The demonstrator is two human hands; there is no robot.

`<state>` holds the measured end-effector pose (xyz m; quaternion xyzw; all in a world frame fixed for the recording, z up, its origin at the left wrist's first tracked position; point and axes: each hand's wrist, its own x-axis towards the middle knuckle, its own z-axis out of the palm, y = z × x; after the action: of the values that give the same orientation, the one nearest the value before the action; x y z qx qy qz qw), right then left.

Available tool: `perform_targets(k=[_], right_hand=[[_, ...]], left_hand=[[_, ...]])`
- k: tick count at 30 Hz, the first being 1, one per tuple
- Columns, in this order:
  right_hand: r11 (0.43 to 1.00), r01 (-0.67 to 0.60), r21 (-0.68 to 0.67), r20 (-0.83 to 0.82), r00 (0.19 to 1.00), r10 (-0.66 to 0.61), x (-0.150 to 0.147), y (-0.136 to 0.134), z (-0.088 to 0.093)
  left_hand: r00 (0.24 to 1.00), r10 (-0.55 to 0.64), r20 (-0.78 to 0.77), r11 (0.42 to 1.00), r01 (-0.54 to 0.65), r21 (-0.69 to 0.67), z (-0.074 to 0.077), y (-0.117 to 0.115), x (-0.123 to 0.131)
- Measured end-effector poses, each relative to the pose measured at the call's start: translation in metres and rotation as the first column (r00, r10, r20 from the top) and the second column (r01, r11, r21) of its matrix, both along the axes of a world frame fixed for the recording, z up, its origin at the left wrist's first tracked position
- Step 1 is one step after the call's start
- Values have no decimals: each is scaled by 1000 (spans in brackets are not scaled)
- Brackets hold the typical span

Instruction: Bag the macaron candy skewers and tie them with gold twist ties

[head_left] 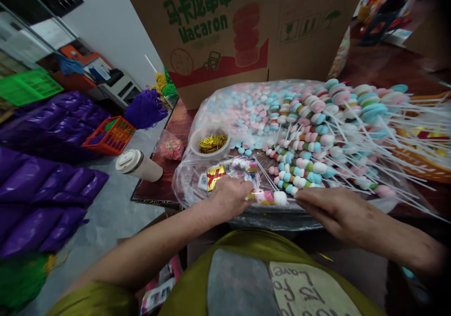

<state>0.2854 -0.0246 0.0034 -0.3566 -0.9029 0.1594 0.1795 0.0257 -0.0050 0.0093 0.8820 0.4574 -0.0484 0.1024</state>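
Marshmallow skewer (pixel 269 197) is between the hands, at the near edge of the bench (pixel 167 178). Remotely, I see the left hand (pixel 230 194) clamped on one end; whether the right hand (pixel 334 210) grips the other, I cannot tell.

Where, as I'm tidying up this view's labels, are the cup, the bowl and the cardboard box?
Cup (pixel 147 167): head view, on its side.
Bowl (pixel 211 156): head view, on its front wall.
Cardboard box (pixel 273 27): head view, on its front.
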Motion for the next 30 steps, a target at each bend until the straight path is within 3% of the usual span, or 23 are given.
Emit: perform_targets(k=[3, 5, 9, 11, 13, 15, 16, 18, 21, 23, 25, 28, 30], right_hand=[[967, -46, -249, -67, 997, 31, -2, 1, 2], [963, -68, -259, -102, 994, 43, -4, 1, 2], [996, -82, 30, -80, 993, 84, -6, 1, 0], [966, -95, 241, -43, 993, 109, -4, 2, 0], [894, -131, 428, 9, 990, 141, -3, 3, 0], [834, -193, 517, 80, 981, 178, -4, 3, 1], [823, -226, 521, 110, 974, 197, -6, 2, 1], [864, -244, 440, 158, 968, 193, -13, 0, -1], [970, -172, 170, 163, 976, 144, -25, 0, -4], [989, -139, 45, 107, 985, 134, -26, 4, -3], [987, -129, 93, 50, 991, 125, -22, 9, 0], [965, -117, 236, 50, 993, 109, -15, 14, 3], [968, -131, 212, 63, 991, 120, -20, 11, 0]], left_hand=[[1000, 2, 7, 971, -4, 239, -9, -5, -2], [999, -11, 33, 968, 3, 250, -13, -6, -3], [986, -35, 165, 997, 22, 80, -13, -5, 1], [961, 32, 273, 996, -8, -89, -9, -5, 3], [918, 120, 378, 952, 2, -308, -5, -4, 4], [873, 192, 448, 861, 69, -503, -2, -3, 4], [861, 215, 461, 814, 103, -571, -2, -2, 5], [873, 222, 435, 766, 120, -631, -1, -2, 10], [940, 158, 301, 825, 42, -564, 0, 0, 18], [964, 130, 230, 868, 1, -496, 2, 1, 21], [956, 151, 253, 861, -1, -509, 4, 2, 19], [915, 197, 353, 798, 60, -600, 6, 3, 13], [927, 147, 345, 811, 87, -578, 2, 0, 16]])
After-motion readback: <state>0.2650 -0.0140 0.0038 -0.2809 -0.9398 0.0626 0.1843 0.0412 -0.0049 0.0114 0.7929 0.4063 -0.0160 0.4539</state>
